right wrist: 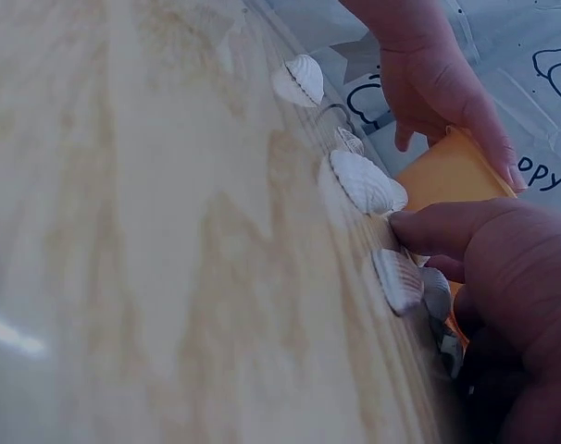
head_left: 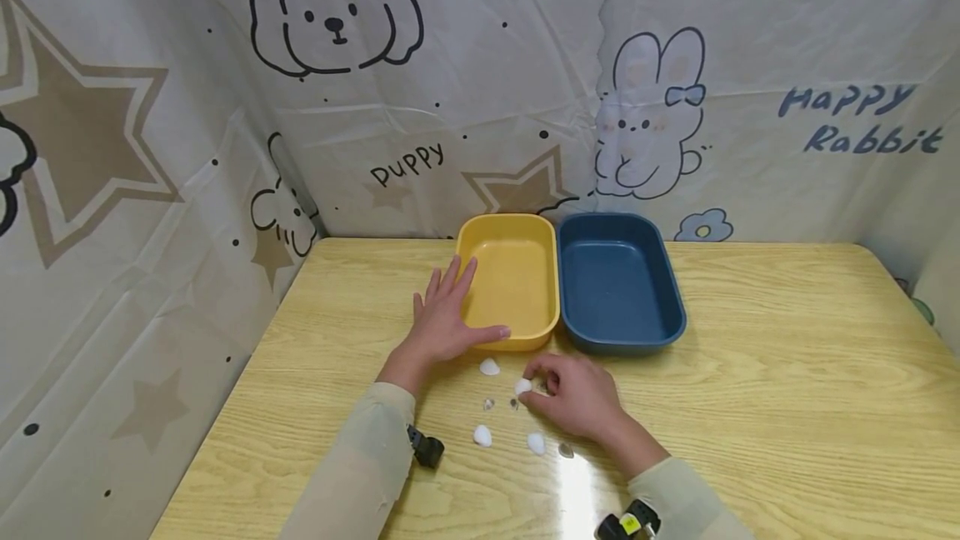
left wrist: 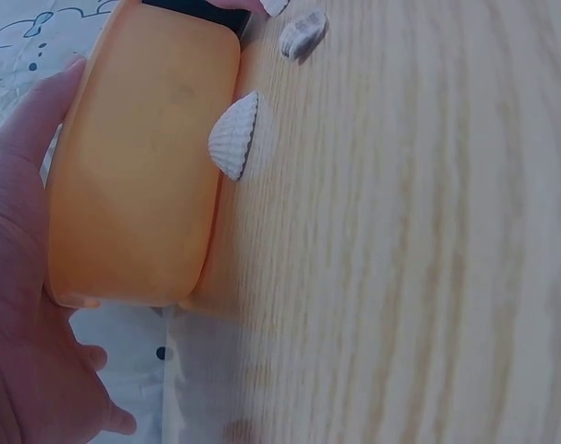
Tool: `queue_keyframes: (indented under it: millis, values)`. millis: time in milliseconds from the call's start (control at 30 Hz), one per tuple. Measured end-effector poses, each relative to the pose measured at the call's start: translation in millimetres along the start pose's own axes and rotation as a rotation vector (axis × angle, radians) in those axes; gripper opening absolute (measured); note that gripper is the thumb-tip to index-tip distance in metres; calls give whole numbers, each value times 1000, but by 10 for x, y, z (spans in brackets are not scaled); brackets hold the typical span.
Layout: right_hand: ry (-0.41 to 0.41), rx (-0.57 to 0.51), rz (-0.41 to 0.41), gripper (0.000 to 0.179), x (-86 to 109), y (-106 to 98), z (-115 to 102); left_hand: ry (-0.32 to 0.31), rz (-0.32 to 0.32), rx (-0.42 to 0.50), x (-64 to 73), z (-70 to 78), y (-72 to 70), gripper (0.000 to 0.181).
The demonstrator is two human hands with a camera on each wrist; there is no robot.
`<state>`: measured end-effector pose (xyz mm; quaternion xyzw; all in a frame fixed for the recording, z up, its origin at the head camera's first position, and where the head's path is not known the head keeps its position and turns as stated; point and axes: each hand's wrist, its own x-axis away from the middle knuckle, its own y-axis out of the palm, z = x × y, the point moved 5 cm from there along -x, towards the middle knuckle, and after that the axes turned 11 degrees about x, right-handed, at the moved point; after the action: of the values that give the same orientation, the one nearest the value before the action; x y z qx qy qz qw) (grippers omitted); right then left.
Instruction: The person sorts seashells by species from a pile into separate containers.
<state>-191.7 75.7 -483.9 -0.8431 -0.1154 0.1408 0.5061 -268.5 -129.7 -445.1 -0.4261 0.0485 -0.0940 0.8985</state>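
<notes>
My left hand rests on the near left corner of a yellow tray, its fingers straight and spread along the side and the thumb over the front rim. In front of the trays, my right hand pinches a white seashell between thumb and fingers, low over the table. A ribbed white shell lies close to the tray's front wall in the left wrist view. Two more white shells, one at left and one nearer the right arm, lie toward me. Small brownish shells are scattered among them.
A dark blue tray stands against the yellow one on its right. Both sit on a wooden table near its back edge, before a printed curtain. Another small brown shell lies beside the right forearm.
</notes>
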Motion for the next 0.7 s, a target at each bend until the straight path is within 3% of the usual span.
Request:
queue_keyframes:
  millis: [333,700]
  values:
    - [78,-117,-7,21,9,-6,31,-3,-2,-1,-6,-20,14,120]
    - [99,-307,5,21,33,-63,50,-3,-4,0,-5,-28,16,120]
